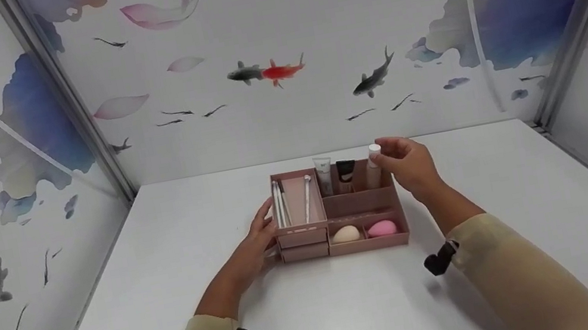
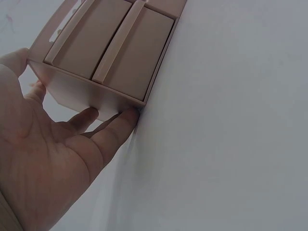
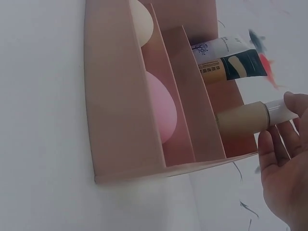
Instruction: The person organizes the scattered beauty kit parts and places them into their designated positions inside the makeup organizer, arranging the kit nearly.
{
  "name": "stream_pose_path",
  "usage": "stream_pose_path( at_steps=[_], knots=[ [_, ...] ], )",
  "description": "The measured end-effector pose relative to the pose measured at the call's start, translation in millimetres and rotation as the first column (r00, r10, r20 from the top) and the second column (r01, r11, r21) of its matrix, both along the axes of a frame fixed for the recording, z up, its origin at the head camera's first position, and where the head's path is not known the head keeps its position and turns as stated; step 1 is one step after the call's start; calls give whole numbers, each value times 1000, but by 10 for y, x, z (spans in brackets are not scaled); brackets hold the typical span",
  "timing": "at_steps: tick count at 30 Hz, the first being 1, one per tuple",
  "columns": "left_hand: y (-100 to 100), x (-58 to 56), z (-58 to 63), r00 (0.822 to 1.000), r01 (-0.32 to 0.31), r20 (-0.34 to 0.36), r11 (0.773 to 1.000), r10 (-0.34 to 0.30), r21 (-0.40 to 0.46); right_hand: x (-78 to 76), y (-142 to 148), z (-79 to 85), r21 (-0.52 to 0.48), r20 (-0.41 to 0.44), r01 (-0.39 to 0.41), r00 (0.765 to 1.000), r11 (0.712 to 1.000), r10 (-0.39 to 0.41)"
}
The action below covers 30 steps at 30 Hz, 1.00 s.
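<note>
A pink makeup organizer stands on the table. At its back right, my right hand pinches the white cap of a beige foundation bottle, whose lower end is inside the rear compartment. My left hand rests on the organizer's left side, its fingertips against the side wall near the drawers. Beside the bottle, a white tube and a tube with a black cap stand in the rear compartments.
A cream makeup sponge and a pink makeup sponge sit in the front compartments. Several slim brushes lie in the top left tray. White panels printed with fish surround the white table at the back and sides.
</note>
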<state>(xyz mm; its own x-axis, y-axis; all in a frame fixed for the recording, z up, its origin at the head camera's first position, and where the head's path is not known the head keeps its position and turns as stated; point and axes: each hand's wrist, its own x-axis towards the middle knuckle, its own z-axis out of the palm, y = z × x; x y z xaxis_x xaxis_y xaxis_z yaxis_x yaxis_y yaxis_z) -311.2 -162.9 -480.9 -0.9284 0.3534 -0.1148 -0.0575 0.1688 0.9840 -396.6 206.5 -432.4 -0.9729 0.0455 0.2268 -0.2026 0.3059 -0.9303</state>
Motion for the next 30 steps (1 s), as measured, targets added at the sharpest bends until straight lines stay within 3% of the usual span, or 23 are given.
stream_pose_path(
  at_steps=[6, 17, 24, 30],
  knots=[
    [12, -7, 16, 1000, 9, 16, 1000, -9, 28, 35, 3, 14, 57, 40, -20, 999, 998, 18],
    [1, -16, 40, 1000, 9, 6, 1000, -9, -2, 130, -34, 112, 223, 147, -52, 989, 973, 19],
    [-17, 6, 36, 1000, 13, 12, 1000, -14, 14, 158, -78, 113, 302, 156, -39, 988, 953, -9],
    [-23, 9, 33, 1000, 13, 7, 1000, -13, 22, 150, -91, 118, 298, 144, -42, 990, 954, -2]
  ],
)
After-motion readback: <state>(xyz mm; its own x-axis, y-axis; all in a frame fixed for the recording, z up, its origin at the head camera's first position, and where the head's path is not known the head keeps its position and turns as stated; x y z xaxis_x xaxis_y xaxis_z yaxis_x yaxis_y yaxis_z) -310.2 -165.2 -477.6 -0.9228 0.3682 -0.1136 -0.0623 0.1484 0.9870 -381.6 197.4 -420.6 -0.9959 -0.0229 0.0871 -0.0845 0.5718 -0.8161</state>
